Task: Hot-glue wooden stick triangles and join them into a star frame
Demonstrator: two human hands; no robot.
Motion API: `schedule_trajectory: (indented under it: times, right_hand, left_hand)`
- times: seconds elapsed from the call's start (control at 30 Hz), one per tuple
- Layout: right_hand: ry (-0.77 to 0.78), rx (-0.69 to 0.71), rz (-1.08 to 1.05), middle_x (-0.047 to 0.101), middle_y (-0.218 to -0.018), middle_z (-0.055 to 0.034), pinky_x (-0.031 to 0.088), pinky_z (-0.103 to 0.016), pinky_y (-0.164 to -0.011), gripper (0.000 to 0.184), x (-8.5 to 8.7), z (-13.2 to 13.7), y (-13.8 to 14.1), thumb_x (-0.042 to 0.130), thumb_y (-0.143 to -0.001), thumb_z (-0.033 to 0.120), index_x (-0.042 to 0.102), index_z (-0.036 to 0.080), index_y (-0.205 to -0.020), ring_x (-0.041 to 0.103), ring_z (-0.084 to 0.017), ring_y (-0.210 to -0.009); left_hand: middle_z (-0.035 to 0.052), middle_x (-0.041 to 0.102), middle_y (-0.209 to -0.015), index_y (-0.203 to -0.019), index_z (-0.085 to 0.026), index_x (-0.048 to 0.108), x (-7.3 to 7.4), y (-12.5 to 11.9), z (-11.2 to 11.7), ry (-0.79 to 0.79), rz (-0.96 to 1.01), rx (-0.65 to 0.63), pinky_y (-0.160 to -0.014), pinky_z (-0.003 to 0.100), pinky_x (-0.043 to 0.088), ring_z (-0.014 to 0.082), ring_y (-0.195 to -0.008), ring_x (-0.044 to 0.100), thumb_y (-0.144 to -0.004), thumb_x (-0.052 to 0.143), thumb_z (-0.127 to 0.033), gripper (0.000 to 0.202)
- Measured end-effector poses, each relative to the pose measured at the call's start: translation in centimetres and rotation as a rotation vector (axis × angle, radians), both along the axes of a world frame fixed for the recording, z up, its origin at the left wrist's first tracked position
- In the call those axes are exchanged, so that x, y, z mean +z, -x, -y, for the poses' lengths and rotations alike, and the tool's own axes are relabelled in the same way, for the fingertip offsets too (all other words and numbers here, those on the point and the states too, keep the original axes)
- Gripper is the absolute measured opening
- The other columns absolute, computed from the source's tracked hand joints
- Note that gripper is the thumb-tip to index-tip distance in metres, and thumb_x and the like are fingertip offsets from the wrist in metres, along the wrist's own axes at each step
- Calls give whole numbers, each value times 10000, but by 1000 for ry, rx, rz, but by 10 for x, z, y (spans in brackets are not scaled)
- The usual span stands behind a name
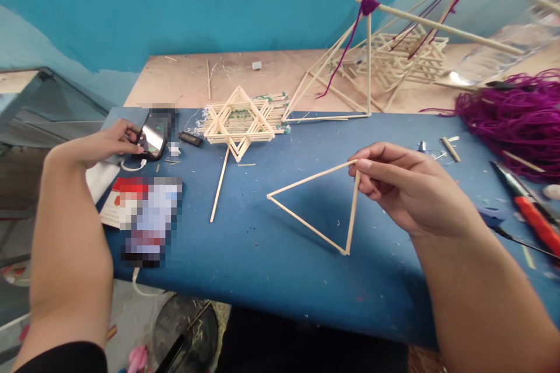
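Observation:
My right hand (394, 180) pinches the top right corner of a triangle of thin wooden sticks (308, 225), held tilted over the blue table covering. At the left, my left hand (111, 143) has its thumb and curled fingers at the near edge of a small black device with a lit screen (154, 139). Between my hands, a six-pointed star of stacked sticks (238, 150) rests on a bundle of green-marked sticks (280, 122). One loose stick (219, 186) lies just in front of the star.
A larger stick frame tied with purple yarn (370, 4) stands at the back right, with stacked sticks (431, 61) behind. Purple yarn (516, 113) and red-handled pliers (538, 224) lie right. A blurred phone (153, 221) and a red-white box (114, 204) are front left.

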State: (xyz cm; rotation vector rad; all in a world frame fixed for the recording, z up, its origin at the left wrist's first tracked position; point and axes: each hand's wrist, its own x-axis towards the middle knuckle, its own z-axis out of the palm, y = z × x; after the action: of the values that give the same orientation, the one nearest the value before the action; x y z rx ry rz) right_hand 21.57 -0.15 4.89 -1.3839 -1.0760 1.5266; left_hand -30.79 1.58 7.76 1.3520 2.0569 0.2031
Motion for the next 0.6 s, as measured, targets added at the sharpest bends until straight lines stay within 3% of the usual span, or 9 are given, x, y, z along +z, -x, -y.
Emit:
schedule_trajectory:
  times: [0.23,0.6]
  right_hand:
    - [15,-13,-11,658,-663,0,404,-211,-454,365,1,0,2,1020,-537,345,739,216,-730,528,-85,-532]
    - [49,-72,-32,680,-645,-5,413,-162,-438,384,5,2,5,1038,-459,286,760,182,-703,527,-57,-480]
  left_hand:
    - [54,551,-1046,-1120,-240,470,-5,5,-1,-9,-24,-36,-859,391,475,251,-983,577,-459,851,-541,820]
    - [41,534,-1011,-1129,-238,479,-1,1,-1,10,-43,-40,-854,390,459,244,-961,557,-459,842,-575,834]
